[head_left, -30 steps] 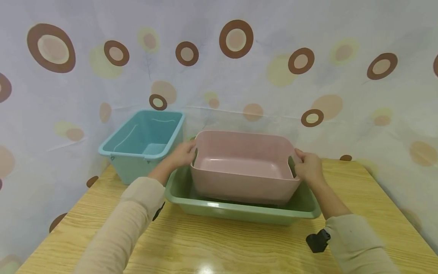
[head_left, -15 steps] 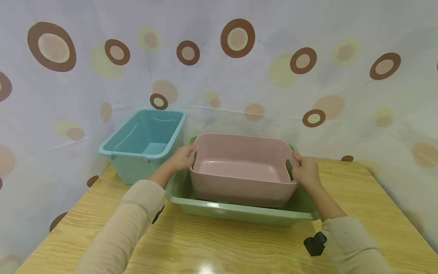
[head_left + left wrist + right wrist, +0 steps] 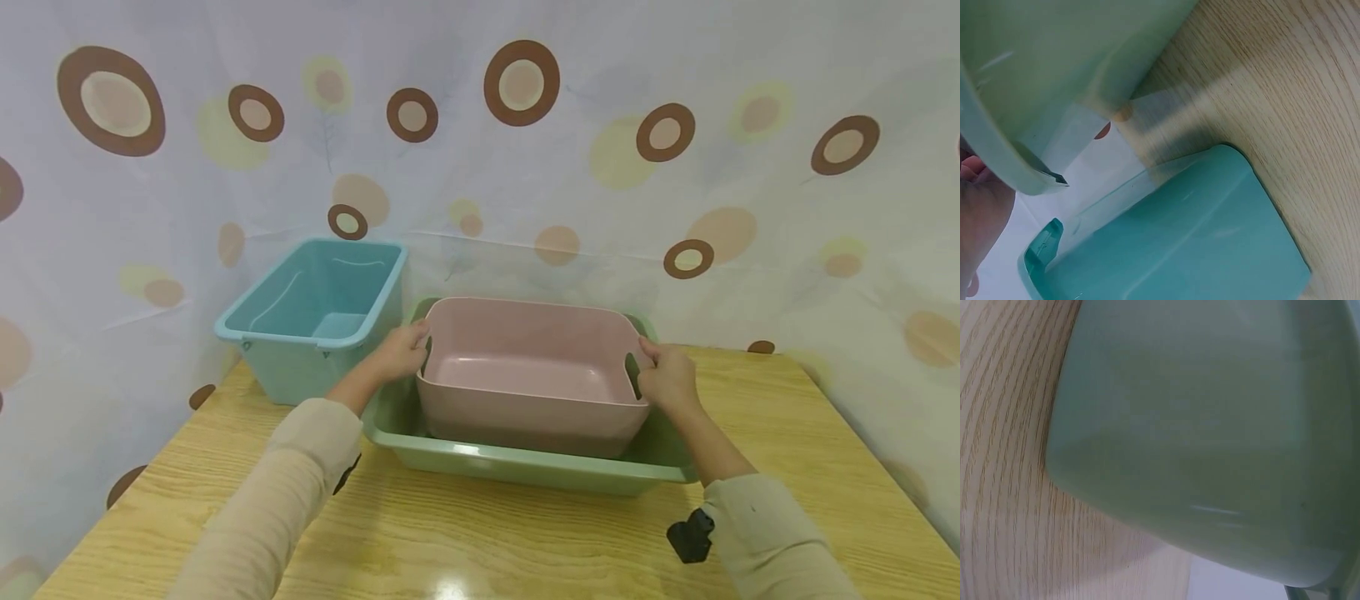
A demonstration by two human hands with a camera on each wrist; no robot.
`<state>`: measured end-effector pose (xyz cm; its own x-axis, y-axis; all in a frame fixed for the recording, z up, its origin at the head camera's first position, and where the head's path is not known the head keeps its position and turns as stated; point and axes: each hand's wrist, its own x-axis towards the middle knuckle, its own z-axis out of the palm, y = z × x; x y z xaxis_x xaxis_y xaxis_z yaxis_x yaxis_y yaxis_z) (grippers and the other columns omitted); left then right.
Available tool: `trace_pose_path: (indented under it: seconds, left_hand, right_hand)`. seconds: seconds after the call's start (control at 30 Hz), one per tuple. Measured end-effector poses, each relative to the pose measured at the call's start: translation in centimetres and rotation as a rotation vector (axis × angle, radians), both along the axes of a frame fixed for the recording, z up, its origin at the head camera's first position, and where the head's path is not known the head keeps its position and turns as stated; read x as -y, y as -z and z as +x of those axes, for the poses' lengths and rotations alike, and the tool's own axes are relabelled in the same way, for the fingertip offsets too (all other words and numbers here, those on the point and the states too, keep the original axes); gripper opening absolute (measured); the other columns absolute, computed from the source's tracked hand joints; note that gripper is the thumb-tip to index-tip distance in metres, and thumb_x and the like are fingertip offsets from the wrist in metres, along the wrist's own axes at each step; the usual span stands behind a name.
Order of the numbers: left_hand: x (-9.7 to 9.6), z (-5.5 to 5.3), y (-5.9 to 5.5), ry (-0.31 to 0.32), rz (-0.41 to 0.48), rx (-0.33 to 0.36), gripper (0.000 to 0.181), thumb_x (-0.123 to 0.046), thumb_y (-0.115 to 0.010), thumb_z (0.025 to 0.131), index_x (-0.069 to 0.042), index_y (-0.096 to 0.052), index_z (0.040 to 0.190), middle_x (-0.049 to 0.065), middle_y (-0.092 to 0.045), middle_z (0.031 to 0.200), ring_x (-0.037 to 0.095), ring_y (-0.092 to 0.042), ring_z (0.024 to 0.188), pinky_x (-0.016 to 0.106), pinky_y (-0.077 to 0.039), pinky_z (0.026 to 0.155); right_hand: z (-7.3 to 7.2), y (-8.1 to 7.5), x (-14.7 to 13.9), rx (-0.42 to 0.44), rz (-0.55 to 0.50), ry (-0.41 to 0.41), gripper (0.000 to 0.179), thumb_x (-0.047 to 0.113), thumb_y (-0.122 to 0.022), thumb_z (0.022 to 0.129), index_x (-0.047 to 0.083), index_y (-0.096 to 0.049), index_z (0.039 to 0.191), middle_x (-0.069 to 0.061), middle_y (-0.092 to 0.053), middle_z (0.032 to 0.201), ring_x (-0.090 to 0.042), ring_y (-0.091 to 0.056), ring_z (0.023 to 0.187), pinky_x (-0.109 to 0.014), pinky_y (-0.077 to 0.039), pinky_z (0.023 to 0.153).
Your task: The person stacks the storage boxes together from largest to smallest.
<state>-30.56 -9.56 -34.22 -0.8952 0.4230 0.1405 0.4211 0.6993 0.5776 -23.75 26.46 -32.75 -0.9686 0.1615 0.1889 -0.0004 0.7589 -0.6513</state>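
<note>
The person wore long sleeves of a pale beige cloth. The left sleeve (image 3: 251,508) showed several soft creases, and its wide left cuff (image 3: 318,433) ended before the wrist. The right sleeve (image 3: 795,550) was of the same colour, with a similar right cuff (image 3: 750,498). Beside this one there was a black angular piece (image 3: 691,537); at the other, only a narrow black edge (image 3: 346,475) was visible. The left hand (image 3: 399,353) and the right hand (image 3: 669,381) were bare.
</note>
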Motion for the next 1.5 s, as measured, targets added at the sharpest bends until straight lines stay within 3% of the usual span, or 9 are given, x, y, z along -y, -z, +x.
trace_pose_path:
  seconds: [0.1, 0.23, 0.4, 0.47, 0.6, 0.77, 0.9, 1.23, 1.5]
  left_hand:
    - [0.4, -2.0, 2.2, 0.012, 0.014, -0.024, 0.051, -0.007, -0.039, 0.086, 0.003, -0.038, 0.136, 0.022, -0.031, 0.144, 0.033, -0.028, 0.135, 0.038, -0.022, 0.112]
    - [0.3, -1.4, 1.7, 0.002, -0.010, -0.010, 0.050, -0.003, -0.039, 0.086, 0.007, -0.037, 0.135, 0.025, -0.031, 0.143, 0.036, -0.029, 0.134, 0.042, -0.024, 0.111]
    - [1.2, -4.7, 5.5, -0.001, 0.001, -0.068, 0.054, -0.010, -0.038, 0.086, 0.004, -0.033, 0.138, 0.025, -0.031, 0.143, 0.033, -0.028, 0.134, 0.025, -0.020, 0.112]
    - [1.2, -4.9, 5.6, -0.008, 0.009, -0.049, 0.054, -0.009, -0.038, 0.085, 0.006, -0.033, 0.137, 0.027, -0.030, 0.143, 0.034, -0.028, 0.134, 0.026, -0.020, 0.112]
    - [0.3, -0.8, 1.2, -0.024, 0.015, 0.085, 0.052, 0.000, -0.038, 0.086, 0.012, -0.030, 0.136, 0.027, -0.025, 0.145, 0.036, -0.022, 0.136, 0.043, -0.020, 0.112]
    - [0.0, 1.8, -0.9, -0.020, -0.012, 0.047, 0.051, 0.004, -0.037, 0.083, 0.018, -0.031, 0.132, 0.033, -0.027, 0.140, 0.041, -0.026, 0.133, 0.045, -0.024, 0.110]
    - [0.1, 2.1, -0.8, -0.007, -0.004, 0.045, 0.051, 0.004, -0.035, 0.084, 0.018, -0.030, 0.132, 0.033, -0.025, 0.141, 0.042, -0.024, 0.133, 0.045, -0.022, 0.111]
    - [0.3, 1.7, -0.4, 0.015, -0.012, 0.072, 0.052, 0.004, -0.036, 0.086, 0.016, -0.026, 0.135, 0.032, -0.019, 0.144, 0.040, -0.019, 0.135, 0.045, -0.020, 0.111]
    - [0.1, 1.5, -0.1, 0.019, -0.026, 0.048, 0.052, 0.005, -0.035, 0.084, 0.016, -0.029, 0.135, 0.034, -0.021, 0.143, 0.040, -0.020, 0.135, 0.044, -0.019, 0.112]
  right_hand:
    - [0.0, 0.1, 0.0, 0.003, 0.002, 0.003, 0.061, -0.010, -0.037, 0.067, -0.008, -0.043, 0.128, -0.029, -0.041, 0.129, -0.021, -0.038, 0.058, -0.020, -0.024, 0.039]
    - [0.0, 0.2, 0.1, 0.014, 0.000, 0.001, 0.061, -0.010, -0.037, 0.067, -0.008, -0.042, 0.128, -0.028, -0.040, 0.129, -0.015, -0.031, 0.049, -0.019, -0.024, 0.039]
    - [0.1, 0.3, 0.3, 0.038, -0.011, -0.006, 0.063, -0.010, -0.037, 0.067, -0.008, -0.040, 0.130, -0.028, -0.039, 0.131, -0.009, -0.022, 0.043, -0.018, -0.024, 0.037]
    - [0.1, 0.4, 0.4, 0.041, -0.012, -0.012, 0.062, -0.010, -0.036, 0.068, -0.008, -0.039, 0.130, -0.028, -0.039, 0.131, -0.009, -0.021, 0.043, -0.018, -0.023, 0.037]
    - [0.2, 0.6, 0.6, 0.050, -0.020, -0.021, 0.061, -0.009, -0.034, 0.070, -0.008, -0.039, 0.131, -0.027, -0.040, 0.132, -0.015, -0.031, 0.048, -0.019, -0.023, 0.039]
    - [0.1, 0.9, 0.8, 0.042, -0.008, -0.011, 0.061, -0.008, -0.032, 0.070, -0.008, -0.039, 0.131, -0.024, -0.041, 0.133, -0.033, -0.048, 0.082, -0.020, -0.023, 0.041]
    - [0.0, 1.1, 0.9, 0.019, -0.008, -0.005, 0.060, -0.008, -0.032, 0.070, -0.009, -0.041, 0.129, -0.024, -0.042, 0.132, -0.034, -0.047, 0.094, -0.021, -0.023, 0.042]
    - [0.2, 1.3, 1.2, 0.002, 0.095, -0.057, 0.060, -0.010, -0.035, 0.068, -0.014, -0.043, 0.127, -0.032, -0.045, 0.126, -0.015, -0.029, 0.048, -0.021, -0.024, 0.042]
    - [0.3, 1.2, 1.1, 0.010, 0.190, -0.080, 0.061, -0.011, -0.037, 0.066, -0.013, -0.044, 0.126, -0.035, -0.050, 0.118, -0.029, -0.047, 0.065, -0.027, -0.035, 0.049]
